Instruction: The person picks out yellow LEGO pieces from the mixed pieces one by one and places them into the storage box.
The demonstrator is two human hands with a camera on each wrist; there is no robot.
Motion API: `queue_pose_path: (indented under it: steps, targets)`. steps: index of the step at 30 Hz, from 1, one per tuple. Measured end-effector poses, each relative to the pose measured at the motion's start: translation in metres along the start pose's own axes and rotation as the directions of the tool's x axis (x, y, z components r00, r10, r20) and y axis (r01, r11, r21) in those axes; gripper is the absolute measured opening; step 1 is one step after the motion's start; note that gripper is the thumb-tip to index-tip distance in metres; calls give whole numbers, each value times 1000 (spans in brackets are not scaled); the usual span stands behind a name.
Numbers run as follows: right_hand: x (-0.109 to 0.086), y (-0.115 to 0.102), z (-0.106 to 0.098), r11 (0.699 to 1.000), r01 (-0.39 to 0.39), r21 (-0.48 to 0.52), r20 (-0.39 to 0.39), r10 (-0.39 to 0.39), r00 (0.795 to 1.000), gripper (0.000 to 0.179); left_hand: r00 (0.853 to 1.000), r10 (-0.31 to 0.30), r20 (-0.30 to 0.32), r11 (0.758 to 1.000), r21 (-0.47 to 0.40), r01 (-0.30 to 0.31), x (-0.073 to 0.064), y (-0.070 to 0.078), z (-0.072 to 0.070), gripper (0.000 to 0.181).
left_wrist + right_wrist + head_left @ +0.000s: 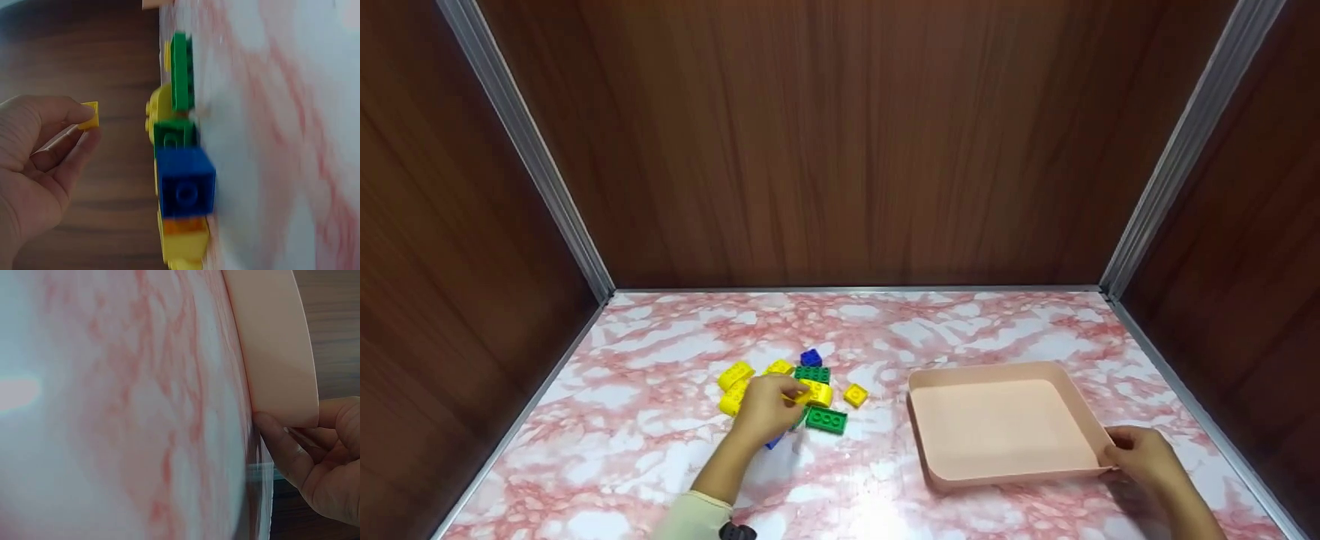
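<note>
Between thumb and fingertips, my left hand (767,411) pinches a small yellow toy brick (90,115), held up above the pile. Around and under that hand lie loose bricks: a green brick (826,421), a yellow rounded brick (817,393), a blue brick (811,358) at the back and several more, some partly hidden by the hand. A small yellow square brick (856,394) lies apart, to the right. My right hand (1146,454) grips the front right corner of a peach tray (1005,424), fingers at its rim and thumb against the wall, as the right wrist view shows.
The marbled pink and white tabletop (660,330) is bounded by a brown wood-grain back wall (855,150) and side walls, with metal strips along the edges. In the left wrist view, a blue brick (187,185) stands nearest the camera.
</note>
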State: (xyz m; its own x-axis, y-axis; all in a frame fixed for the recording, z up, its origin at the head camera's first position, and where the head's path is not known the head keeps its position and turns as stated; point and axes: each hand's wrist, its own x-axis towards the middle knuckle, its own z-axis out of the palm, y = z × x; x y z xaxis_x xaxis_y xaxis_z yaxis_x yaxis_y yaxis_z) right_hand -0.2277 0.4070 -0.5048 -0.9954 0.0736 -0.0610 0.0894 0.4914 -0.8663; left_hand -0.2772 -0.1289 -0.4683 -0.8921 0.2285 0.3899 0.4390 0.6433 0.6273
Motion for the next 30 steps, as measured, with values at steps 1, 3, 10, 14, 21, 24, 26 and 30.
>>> queue_pose_path:
  steps: [1, 3, 10, 14, 21, 24, 26, 30]
  targets:
    - [0, 0, 0, 1000, 1, 2, 1, -1, 1000, 41, 1000, 16, 13, 1000, -6, -16, 0, 3, 3, 19]
    - [0, 0, 1, 1000, 9, 5, 5, -9, 1000, 41, 998, 42, 40, 999, -22, -41, 2, 8, 10, 18]
    - [-1, -1, 0, 999, 21, -45, -8, -22, 1000, 40, 983, 125, 136, 990, -88, -114, 7, 28, 37, 20]
    - [-2, -1, 0, 1000, 12, -23, 1, -12, 1000, 41, 974, 133, 185, 986, -122, -112, 9, 41, 55, 23]
    - [-3, -3, 1, 997, 17, -73, -30, -19, 999, 39, 957, 137, 257, 979, -180, -92, 21, 69, 91, 27]
    - [-3, -4, 1, 993, 31, -113, -46, -36, 998, 38, 947, 137, 289, 977, -197, -81, 29, 81, 105, 25]
    - [-3, -4, 2, 989, 40, -139, -55, -48, 997, 38, 942, 129, 311, 980, -188, -72, 33, 88, 115, 24]
    - [-4, -2, 2, 981, 50, -186, -66, -64, 996, 38, 928, 117, 353, 985, -160, -63, 43, 97, 130, 24]
